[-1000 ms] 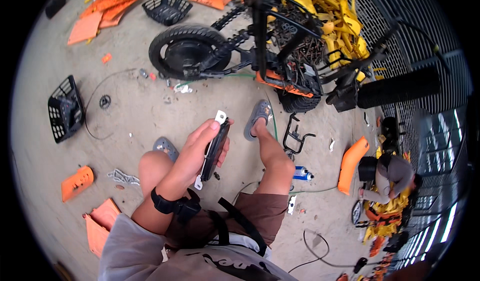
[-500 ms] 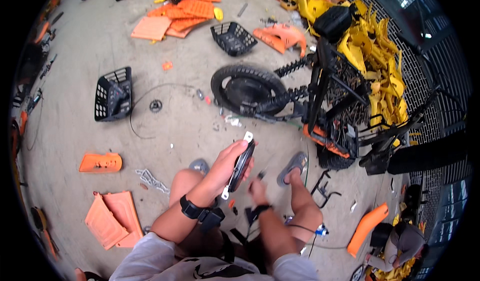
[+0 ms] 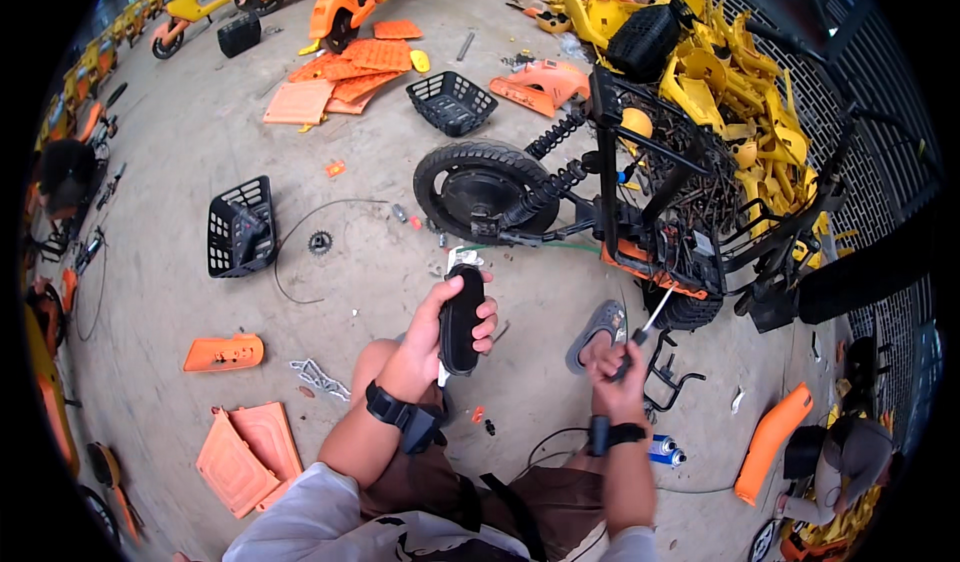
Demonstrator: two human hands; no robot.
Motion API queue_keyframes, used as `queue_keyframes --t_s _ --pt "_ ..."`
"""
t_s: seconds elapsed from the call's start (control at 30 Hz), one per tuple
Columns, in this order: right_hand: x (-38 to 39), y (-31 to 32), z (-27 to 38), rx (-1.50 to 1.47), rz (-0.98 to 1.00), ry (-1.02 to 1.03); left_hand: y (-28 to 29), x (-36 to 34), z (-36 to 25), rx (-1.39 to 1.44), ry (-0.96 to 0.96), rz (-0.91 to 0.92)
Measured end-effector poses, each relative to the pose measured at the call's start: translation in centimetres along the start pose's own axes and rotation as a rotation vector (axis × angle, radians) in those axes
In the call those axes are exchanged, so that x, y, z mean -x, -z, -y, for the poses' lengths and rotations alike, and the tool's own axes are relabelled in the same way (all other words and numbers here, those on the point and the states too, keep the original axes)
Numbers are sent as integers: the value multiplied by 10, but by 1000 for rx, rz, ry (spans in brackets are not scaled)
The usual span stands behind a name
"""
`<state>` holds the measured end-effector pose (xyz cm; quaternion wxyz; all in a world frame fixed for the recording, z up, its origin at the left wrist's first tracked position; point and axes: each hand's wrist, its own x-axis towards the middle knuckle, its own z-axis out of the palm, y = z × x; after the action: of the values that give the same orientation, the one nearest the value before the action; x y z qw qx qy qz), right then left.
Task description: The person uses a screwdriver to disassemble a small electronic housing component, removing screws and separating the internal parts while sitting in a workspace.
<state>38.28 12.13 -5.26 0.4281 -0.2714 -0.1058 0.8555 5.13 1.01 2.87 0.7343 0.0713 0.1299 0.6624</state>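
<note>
My left hand (image 3: 436, 324) is wrapped round a long, rounded black part (image 3: 462, 319) with white metal tabs at its upper and lower ends, held upright above the floor between my legs. At the lower right, my right hand (image 3: 618, 367) grips a screwdriver (image 3: 652, 324) by its black handle, its metal shaft pointing up and right toward the stripped scooter's black frame (image 3: 606, 162) and its orange lower trim (image 3: 680, 288). I cannot tell whether the tip touches it. The scooter's wheel (image 3: 443, 190) and coil springs lie beyond my hands.
Black baskets (image 3: 450, 102), orange panels (image 3: 240, 462), a curved orange piece (image 3: 770, 442), a loose black tube frame (image 3: 665, 382) and spray cans (image 3: 668, 452) lie around me. Yellow parts (image 3: 770, 162) are heaped at upper right. A co-worker (image 3: 855, 457) crouches at lower right. Scooters (image 3: 350, 7) stand behind.
My right hand has come into view and risen rightward with the screwdriver. The black part in my left hand has turned to show its broad face. The view has swung to take in more scooters.
</note>
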Motion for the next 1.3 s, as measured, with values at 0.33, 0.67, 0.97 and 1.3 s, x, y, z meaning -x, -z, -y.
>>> queue_keyframes --t_s 0.33,0.67,0.97,1.3 --pt "91 -93 117 345 29 157 2 -13 0 293 -9 176" --pt "97 -151 28 204 581 255 -19 -12 24 246 -1 377" --pt "37 -111 -68 -78 298 64 -11 -20 39 194 -70 308" --pt "-3 -92 -48 -207 203 36 -27 -33 73 195 12 288"
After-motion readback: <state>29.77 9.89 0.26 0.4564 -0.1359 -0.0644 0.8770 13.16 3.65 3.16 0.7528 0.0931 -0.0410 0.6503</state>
